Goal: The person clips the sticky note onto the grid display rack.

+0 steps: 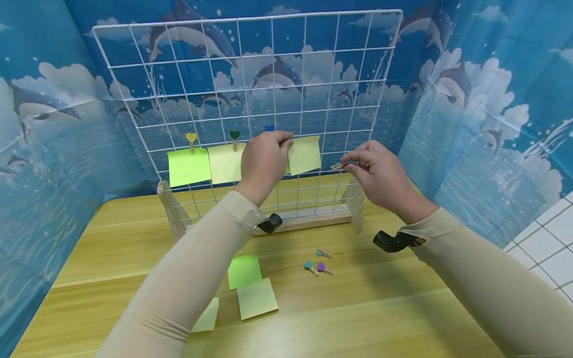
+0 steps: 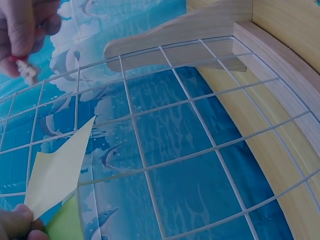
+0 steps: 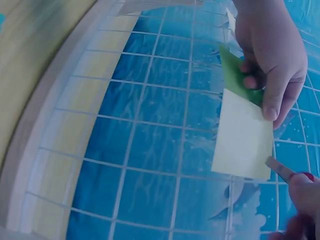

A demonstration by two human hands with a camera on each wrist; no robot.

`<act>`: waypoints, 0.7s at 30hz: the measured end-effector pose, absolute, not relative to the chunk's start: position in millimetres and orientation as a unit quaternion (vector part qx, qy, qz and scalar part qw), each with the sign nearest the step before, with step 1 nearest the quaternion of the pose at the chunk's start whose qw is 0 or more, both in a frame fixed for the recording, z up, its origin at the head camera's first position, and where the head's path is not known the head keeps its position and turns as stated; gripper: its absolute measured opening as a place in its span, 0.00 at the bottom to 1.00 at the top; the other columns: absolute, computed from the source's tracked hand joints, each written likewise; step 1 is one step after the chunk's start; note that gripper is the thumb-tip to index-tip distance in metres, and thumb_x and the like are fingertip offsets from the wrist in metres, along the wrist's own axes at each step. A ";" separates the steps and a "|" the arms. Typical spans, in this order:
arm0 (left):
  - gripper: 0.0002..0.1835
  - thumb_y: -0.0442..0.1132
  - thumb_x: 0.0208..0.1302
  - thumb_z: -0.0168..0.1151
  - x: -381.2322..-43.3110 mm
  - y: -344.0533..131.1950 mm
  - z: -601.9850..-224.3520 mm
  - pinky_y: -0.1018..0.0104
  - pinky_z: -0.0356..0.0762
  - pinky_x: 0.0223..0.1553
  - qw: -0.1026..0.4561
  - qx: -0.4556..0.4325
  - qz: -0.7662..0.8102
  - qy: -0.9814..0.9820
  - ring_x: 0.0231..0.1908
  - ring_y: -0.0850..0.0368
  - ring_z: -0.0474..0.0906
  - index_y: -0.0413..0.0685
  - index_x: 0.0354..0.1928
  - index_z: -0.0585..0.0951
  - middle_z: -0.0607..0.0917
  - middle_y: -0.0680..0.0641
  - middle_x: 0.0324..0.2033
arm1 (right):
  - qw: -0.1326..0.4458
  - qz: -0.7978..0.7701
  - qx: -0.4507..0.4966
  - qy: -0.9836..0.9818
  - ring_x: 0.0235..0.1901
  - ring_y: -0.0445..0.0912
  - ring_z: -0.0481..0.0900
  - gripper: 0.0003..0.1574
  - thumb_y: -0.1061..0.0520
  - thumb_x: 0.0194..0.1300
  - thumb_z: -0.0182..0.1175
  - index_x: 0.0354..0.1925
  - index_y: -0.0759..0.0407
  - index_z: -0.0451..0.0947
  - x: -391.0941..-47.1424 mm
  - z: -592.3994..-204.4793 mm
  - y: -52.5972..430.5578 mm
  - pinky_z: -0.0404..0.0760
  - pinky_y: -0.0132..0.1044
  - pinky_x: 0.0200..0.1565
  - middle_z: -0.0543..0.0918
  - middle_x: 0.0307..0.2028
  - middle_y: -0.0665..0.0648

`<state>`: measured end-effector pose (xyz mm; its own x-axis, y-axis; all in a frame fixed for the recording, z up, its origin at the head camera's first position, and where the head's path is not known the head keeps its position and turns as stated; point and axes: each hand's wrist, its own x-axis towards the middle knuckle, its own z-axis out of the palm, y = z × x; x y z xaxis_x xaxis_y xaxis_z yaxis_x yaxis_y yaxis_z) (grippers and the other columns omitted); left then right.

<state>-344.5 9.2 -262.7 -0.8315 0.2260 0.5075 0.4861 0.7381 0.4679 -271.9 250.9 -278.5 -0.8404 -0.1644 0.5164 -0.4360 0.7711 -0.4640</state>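
Fingertips of the left hand (image 1: 265, 157) pinch the upper left corner of a pale yellow note (image 1: 307, 155), which is held against the wire grid (image 1: 271, 17). Thumb and forefinger of the right hand (image 1: 385, 178) grasp a small wooden clip (image 3: 279, 169); something red shows at their tips. In the head view, this clip lies just to the right of the note, level with its lower part and so below its upper edge. Its long axis is nearly horizontal, with the bare wooden end pointing left, to the note. Clip and note look apart, so the left hand is the nearer one to the paper.

The note is thin and squarish, and its edge looks slightly wavy in the left wrist view. Beside it, a green note (image 3: 234, 75) is partly covered by the left hand; a blue heart (image 1: 269, 128) shows above this hand. Further left, a bright green sheet (image 1: 189, 167) and a cream sheet (image 1: 224, 164) hang under a yellow heart clip (image 1: 191, 137) and a dark green heart clip (image 1: 235, 135). The grid is of slender white wire, on wooden feet (image 1: 171, 209). Lower, on the grained wooden table (image 1: 371, 315), lie two turquoise clips (image 1: 309, 265), a purple clip (image 1: 322, 267) and three loose notes (image 1: 257, 300). Behind hangs a curtain (image 1: 481, 98) printed with dolphins.
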 end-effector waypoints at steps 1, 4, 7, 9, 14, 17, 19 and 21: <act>0.16 0.48 0.81 0.58 -344.5 9.5 -262.9 0.64 0.82 0.36 0.213 -0.195 -0.306 -0.907 0.44 0.56 0.89 0.56 0.61 0.88 0.91 0.51 0.53 | 0.239 0.297 0.161 -0.911 0.33 0.49 0.64 0.13 0.61 0.80 0.58 0.51 0.62 0.88 -273.6 -275.6 248.4 0.65 0.43 0.35 0.74 0.39 0.58; 0.16 0.48 0.81 0.58 -344.0 10.2 -263.2 0.63 0.84 0.38 0.211 -0.191 -0.309 -0.907 0.46 0.56 0.89 0.56 0.61 0.87 0.91 0.51 0.54 | 0.259 0.289 0.151 -0.909 0.31 0.50 0.61 0.14 0.59 0.81 0.57 0.53 0.61 0.88 -279.5 -266.4 240.6 0.62 0.44 0.34 0.71 0.33 0.58; 0.16 0.48 0.81 0.58 -343.8 10.7 -263.1 0.63 0.84 0.38 0.213 -0.188 -0.310 -0.907 0.45 0.56 0.89 0.56 0.61 0.88 0.91 0.51 0.54 | 0.270 0.278 0.150 -0.910 0.29 0.51 0.61 0.15 0.57 0.81 0.56 0.54 0.60 0.88 -286.3 -258.5 233.1 0.61 0.44 0.32 0.70 0.30 0.58; 0.16 0.48 0.81 0.58 -343.7 11.0 -263.2 0.63 0.84 0.38 0.215 -0.188 -0.309 -0.907 0.45 0.56 0.89 0.56 0.61 0.88 0.91 0.51 0.54 | 0.273 0.272 0.151 -0.910 0.28 0.51 0.61 0.16 0.57 0.82 0.56 0.54 0.60 0.89 -291.3 -254.2 228.6 0.61 0.44 0.31 0.71 0.29 0.58; 0.15 0.47 0.80 0.59 -343.4 11.5 -262.8 0.63 0.84 0.38 0.216 -0.188 -0.310 -0.906 0.45 0.56 0.89 0.56 0.60 0.88 0.91 0.51 0.53 | 0.280 0.262 0.148 -0.912 0.27 0.52 0.64 0.16 0.56 0.81 0.57 0.53 0.59 0.89 -303.4 -245.1 219.3 0.62 0.44 0.31 0.75 0.29 0.60; 0.15 0.47 0.80 0.59 -343.4 11.8 -262.0 0.62 0.84 0.38 0.213 -0.186 -0.312 -0.907 0.45 0.56 0.89 0.56 0.60 0.88 0.92 0.52 0.53 | 0.273 0.253 0.140 -0.918 0.27 0.52 0.67 0.16 0.56 0.81 0.57 0.54 0.59 0.89 -308.7 -240.2 214.5 0.64 0.44 0.31 0.79 0.32 0.61; 0.15 0.48 0.80 0.59 -343.3 12.2 -261.2 0.62 0.83 0.37 0.212 -0.184 -0.312 -0.908 0.44 0.56 0.89 0.56 0.60 0.88 0.92 0.52 0.53 | 0.265 0.243 0.137 -0.923 0.27 0.52 0.68 0.16 0.56 0.82 0.56 0.55 0.59 0.89 -311.6 -237.4 212.0 0.66 0.44 0.31 0.82 0.36 0.62; 0.15 0.48 0.80 0.59 -343.2 12.4 -260.5 0.63 0.83 0.36 0.211 -0.182 -0.311 -0.909 0.43 0.56 0.89 0.56 0.59 0.89 0.92 0.52 0.53 | 0.257 0.231 0.133 -0.929 0.27 0.52 0.69 0.17 0.55 0.83 0.55 0.56 0.59 0.88 -314.5 -235.2 210.0 0.67 0.44 0.31 0.85 0.40 0.63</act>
